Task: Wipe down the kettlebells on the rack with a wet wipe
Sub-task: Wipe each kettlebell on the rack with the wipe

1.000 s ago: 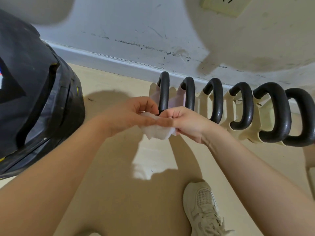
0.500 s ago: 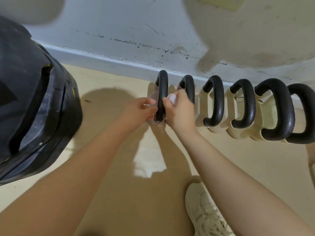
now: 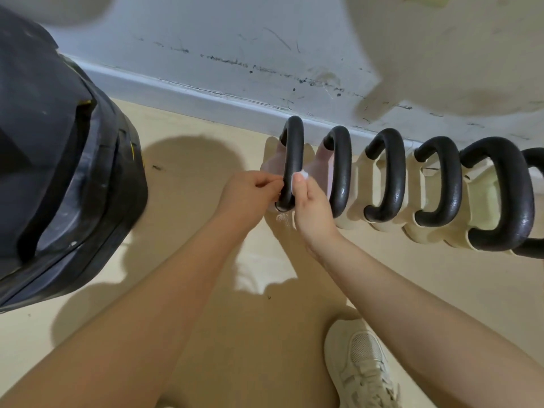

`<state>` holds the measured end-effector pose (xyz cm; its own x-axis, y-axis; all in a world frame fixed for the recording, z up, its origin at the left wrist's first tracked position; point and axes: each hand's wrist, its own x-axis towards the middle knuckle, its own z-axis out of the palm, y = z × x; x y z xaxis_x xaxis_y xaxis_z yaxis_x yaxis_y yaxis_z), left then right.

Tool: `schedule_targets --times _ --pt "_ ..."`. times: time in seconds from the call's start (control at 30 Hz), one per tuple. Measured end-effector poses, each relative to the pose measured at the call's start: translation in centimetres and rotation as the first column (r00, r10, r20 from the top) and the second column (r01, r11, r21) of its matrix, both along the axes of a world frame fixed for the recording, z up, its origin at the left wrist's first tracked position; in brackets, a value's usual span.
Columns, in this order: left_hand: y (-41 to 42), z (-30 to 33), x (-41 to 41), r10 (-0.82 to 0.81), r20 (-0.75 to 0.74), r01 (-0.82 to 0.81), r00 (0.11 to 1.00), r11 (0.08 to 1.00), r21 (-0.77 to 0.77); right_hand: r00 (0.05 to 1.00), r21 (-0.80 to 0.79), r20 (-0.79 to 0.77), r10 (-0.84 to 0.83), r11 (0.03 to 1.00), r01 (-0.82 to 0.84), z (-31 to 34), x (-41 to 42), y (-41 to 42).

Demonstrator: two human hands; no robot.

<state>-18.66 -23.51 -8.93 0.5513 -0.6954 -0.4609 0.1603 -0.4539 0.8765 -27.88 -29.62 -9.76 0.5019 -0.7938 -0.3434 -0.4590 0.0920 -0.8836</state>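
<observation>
Both hands moved onto leftmost kettlebell handle [image 3: 293,160], wet wipe [image 3: 303,174] pinched

Beige floor [image 3: 206,148] bears kettlebells [image 3: 385,175] and shoe [image 3: 362,366].

Views: you have one only, the head camera, so no second view shares any part of the scene.
Position: it sits on your head, above your forearms, which enter from the bottom edge.
Direction: it looks forward and steeply down at the floor [image 3: 206,304] and the foot of the wall [image 3: 206,30].
Nearness: close; your left hand [image 3: 250,192] and right hand [image 3: 312,207] sit near the middle of the frame.
Framing: the row of kettlebells [image 3: 385,175] runs from centre to the right edge, where the last one is cut off.
Lens: wide-angle; the baseboard [image 3: 182,86] curves and the edges are stretched.
Bottom edge: your shoe [image 3: 362,366] shows there.
</observation>
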Motion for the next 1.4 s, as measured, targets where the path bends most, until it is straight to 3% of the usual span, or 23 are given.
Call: schedule_targets --times 0.07,0.17,0.23,0.33,0.4,0.5,0.6,0.7,0.77,0.83,0.9,0.97,1.0,1.07,1.1,1.17,1.2,1.23,1.3,1.4 --pt "-0.1 0.0 0.0 -0.010 0.014 0.010 1.000 1.000 0.013 1.000 0.092 0.000 0.019 0.996 -0.019 0.3 0.1 -0.6" --pt "0.0 0.1 0.0 -0.043 0.014 0.043 0.999 0.999 0.007 0.988 0.197 0.019 -0.153 0.969 0.147 -0.1 1.8 -0.6" --pt "0.0 0.3 0.0 -0.090 0.010 0.090 0.996 0.996 0.026 0.988 0.058 0.039 -0.151 0.987 0.149 -1.0 1.7 1.3" --pt "0.2 -0.1 0.0 -0.195 0.053 0.189 0.979 0.977 0.098 0.999 -0.083 -0.032 0.038 0.996 -0.040 -1.6 0.1 1.8" --pt "0.3 -0.3 0.0 -0.194 0.051 0.189 0.980 0.978 0.089 0.997 -0.039 -0.022 0.068 0.997 -0.069 -1.2 0.5 0.2" --pt "0.2 -0.6 0.1 -0.210 0.107 0.198 0.972 0.974 0.112 0.996 -0.008 0.085 -0.013 1.000 0.014 -1.1 1.8 -0.5" --pt "0.3 -0.4 -0.1 -0.225 0.145 0.211 0.963 0.972 0.105 0.997 -0.058 0.057 -0.054 0.997 0.057 -2.4 0.7 2.3" --pt "1.2 0.8 0.2 -0.401 0.030 0.398 0.916 0.914 0.080 0.999 -0.086 -0.021 -0.034 0.996 0.032 -2.6 -0.4 4.0" --pt "1.8 1.5 0.8 -0.448 -0.065 0.450 0.892 0.892 0.037 0.994 -0.068 -0.038 -0.104 0.993 0.101 -2.1 0.2 4.1" --pt "2.0 1.2 1.2 -0.365 -0.106 0.367 0.925 0.930 0.004 0.995 -0.132 -0.048 -0.092 0.988 0.085 -1.5 0.6 4.2" --pt "2.0 0.6 1.6 -0.179 -0.130 0.181 0.975 0.983 0.008 0.982 -0.274 -0.175 0.073 0.954 -0.120 -1.1 0.3 4.0" --pt "2.1 0.1 2.0 -0.040 -0.096 0.046 0.995 0.997 0.063 0.914 -0.450 -0.369 0.167 0.828 -0.333 -0.8 -0.4 3.2" --pt "2.1 0.0 2.3 0.003 -0.077 0.004 0.997 0.997 0.083 0.873 -0.549 -0.456 0.173 0.717 -0.429 -0.9 -0.6 2.7" --pt "2.3 -0.1 3.0 0.049 -0.059 -0.043 0.997 0.994 0.098 0.748 -0.660 -0.647 0.149 0.381 -0.647 -1.7 -0.8 1.4" --pt "2.5 0.0 3.3 0.063 -0.056 -0.057 0.996 0.993 0.102 0.655 -0.625 -0.743 0.139 0.208 -0.753 -2.0 -1.0 0.7" --pt "2.9 0.2 3.7 0.074 -0.041 -0.069 0.996 0.991 0.113 0.397 -0.402 -0.916 0.060 -0.174 -0.899 -2.7 -1.9 -0.1" --pt "3.0 0.3 3.7 0.064 -0.035 -0.060 0.997 0.991 0.123 0.274 -0.251 -0.961 -0.022 -0.337 -0.908 -2.7 -2.5 -0.3" --pt "3.2 0.4 3.7 0.040 -0.033 -0.035 0.999 0.990 0.138 0.162 -0.099 -0.980 -0.112 -0.432 -0.896 -2.4 -3.0 -0.5" --pt "3.3 0.8 3.4 -0.040 -0.049 0.047 0.998 0.986 0.158 0.103 0.027 -0.969 -0.223 -0.513 -0.858 -1.9 -2.8 -0.8" --pt "3.0 1.2 2.9 -0.101 -0.070 0.112 0.992 0.978 0.174 0.195 -0.114 -0.970 -0.144 -0.437 -0.892 -1.2 -1.1 -1.3"
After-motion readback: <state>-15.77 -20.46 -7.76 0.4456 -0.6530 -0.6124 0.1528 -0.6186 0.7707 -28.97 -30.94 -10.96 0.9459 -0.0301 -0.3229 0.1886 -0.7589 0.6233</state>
